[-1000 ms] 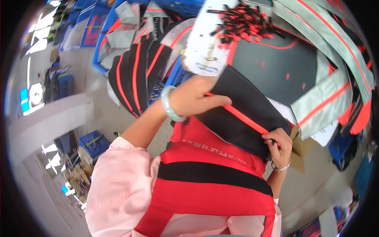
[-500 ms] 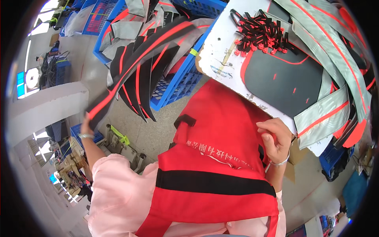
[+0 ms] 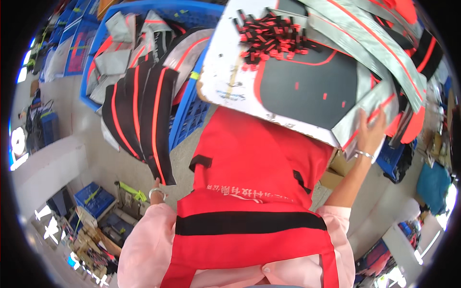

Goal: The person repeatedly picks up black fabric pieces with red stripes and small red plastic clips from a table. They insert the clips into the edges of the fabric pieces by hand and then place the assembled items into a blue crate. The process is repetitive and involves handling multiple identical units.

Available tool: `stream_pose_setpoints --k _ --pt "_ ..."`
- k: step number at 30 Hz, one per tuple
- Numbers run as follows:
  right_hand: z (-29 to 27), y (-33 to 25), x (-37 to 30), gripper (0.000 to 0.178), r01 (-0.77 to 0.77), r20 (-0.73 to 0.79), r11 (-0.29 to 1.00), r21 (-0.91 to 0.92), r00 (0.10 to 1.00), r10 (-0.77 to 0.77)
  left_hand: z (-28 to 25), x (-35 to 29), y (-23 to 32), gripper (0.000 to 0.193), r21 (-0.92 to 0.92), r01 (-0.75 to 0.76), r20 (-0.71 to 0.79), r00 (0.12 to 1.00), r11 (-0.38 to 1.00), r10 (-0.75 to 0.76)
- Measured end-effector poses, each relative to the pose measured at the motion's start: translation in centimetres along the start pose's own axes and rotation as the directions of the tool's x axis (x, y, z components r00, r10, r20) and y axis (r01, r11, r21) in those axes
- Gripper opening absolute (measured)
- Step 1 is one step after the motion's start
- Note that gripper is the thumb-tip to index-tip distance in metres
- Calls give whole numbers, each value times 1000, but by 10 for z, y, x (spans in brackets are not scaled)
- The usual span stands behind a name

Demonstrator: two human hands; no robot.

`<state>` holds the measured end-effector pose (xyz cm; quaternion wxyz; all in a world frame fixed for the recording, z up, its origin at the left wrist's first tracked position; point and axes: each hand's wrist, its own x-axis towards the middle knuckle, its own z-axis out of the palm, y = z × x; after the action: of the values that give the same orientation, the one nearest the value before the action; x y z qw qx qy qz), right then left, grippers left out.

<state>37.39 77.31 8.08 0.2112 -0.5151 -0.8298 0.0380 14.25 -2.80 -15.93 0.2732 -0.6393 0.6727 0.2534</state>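
My left hand [image 3: 157,192] is at the lower end of a black fabric strip with a red stripe [image 3: 160,125], its fingers closed at the tip and partly hidden. That strip lies beside several similar black strips [image 3: 126,115] draped over the near side of a blue plastic crate [image 3: 185,126]. Over the right part of the white table [image 3: 222,91], my right hand [image 3: 372,134] rests with fingers apart on the near end of a grey strip with a red stripe [image 3: 346,127].
On the table are a pile of small black-and-red tabs [image 3: 271,38], a dark grey panel with red edging [image 3: 307,81] and more long grey strips [image 3: 355,24]. A cardboard box [image 3: 336,170] stands below the table. More blue crates [image 3: 93,198] are at left.
My left hand has brought the black strip down beside the others on the crate and moved rightward, nearer my body. My right hand has gone from my apron to the grey strip.
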Motion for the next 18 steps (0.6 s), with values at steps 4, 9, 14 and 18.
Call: stream_pose_setpoints --k 4,9,14,18 --pt "33 11 -6 59 85 -9 996 -36 996 -86 -15 17 37 89 439 112 -135 989 891 -58" --pt "23 5 8 39 29 -68 998 50 997 -26 13 -61 103 71 495 -791 -421 142 358 896" --pt "3 47 10 35 -75 -308 995 69 947 93 92 -284 147 41 158 -959 -132 -256 -235 958" --pt "9 69 25 49 -216 -377 961 173 887 267 140 -414 132 28 -74 -751 37 -659 -656 751"
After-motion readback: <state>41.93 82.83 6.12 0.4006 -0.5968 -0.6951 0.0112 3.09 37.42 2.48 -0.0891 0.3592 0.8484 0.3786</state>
